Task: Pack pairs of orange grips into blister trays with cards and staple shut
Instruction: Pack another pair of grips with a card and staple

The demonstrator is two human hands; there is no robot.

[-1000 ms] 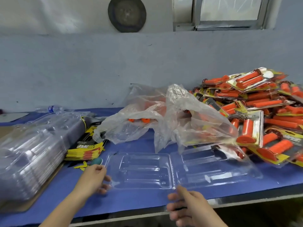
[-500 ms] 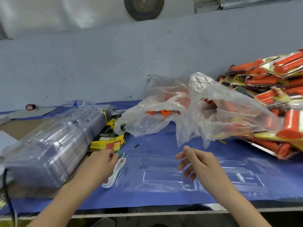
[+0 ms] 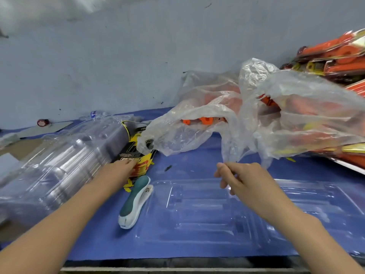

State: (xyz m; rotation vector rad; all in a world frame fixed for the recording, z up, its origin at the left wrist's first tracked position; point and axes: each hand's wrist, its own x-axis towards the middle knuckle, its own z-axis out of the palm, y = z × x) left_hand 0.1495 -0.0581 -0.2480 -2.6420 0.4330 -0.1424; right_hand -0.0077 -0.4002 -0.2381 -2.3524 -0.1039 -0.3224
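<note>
An empty clear blister tray (image 3: 199, 212) lies opened flat on the blue cloth. My left hand (image 3: 122, 169) reaches to the stack of yellow and black cards (image 3: 141, 162), its straight fingers resting on the top card. My right hand (image 3: 239, 177) hovers over the tray with loosely curled fingers. Its fingertips are at the lower edge of a crumpled clear bag (image 3: 197, 135), and I see nothing in its grasp. Loose orange grips (image 3: 206, 120) show inside the bag's mouth. A teal and white stapler (image 3: 136, 200) lies between my hands, left of the tray.
A tall stack of clear blister trays (image 3: 59, 165) fills the left side. Finished orange packs (image 3: 335, 56) pile up at the far right. A water bottle (image 3: 96, 114) and a small red object (image 3: 42, 122) lie by the grey wall. The table's front edge (image 3: 177, 264) is close below.
My view has moved closer and lower. My left hand has gone from beside the stapler forward onto the card stack. My right hand has moved up towards the bag's edge.
</note>
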